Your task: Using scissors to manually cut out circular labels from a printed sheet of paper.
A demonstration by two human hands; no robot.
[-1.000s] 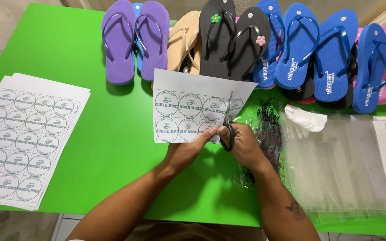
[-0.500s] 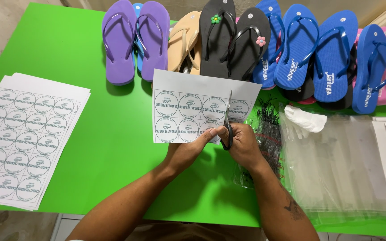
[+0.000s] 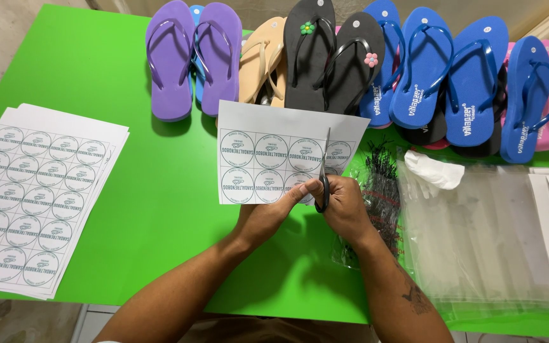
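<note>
While gripping scissors [image 3: 324, 173], right hand [image 3: 345, 206] closed, cutting sheet [image 3: 268, 152]

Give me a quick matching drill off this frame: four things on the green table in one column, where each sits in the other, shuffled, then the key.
Things:
1. scissors
2. stack of label sheets
3. clear bags
4. purple flip-flops

Places:
A. on the table's left edge
B. far side of the table, left end of the row of footwear
C. in the right hand, cutting a sheet that the left hand steadies
D. spread flat on the right side of the table

Pairs: 1-C, 2-A, 3-D, 4-B
</note>
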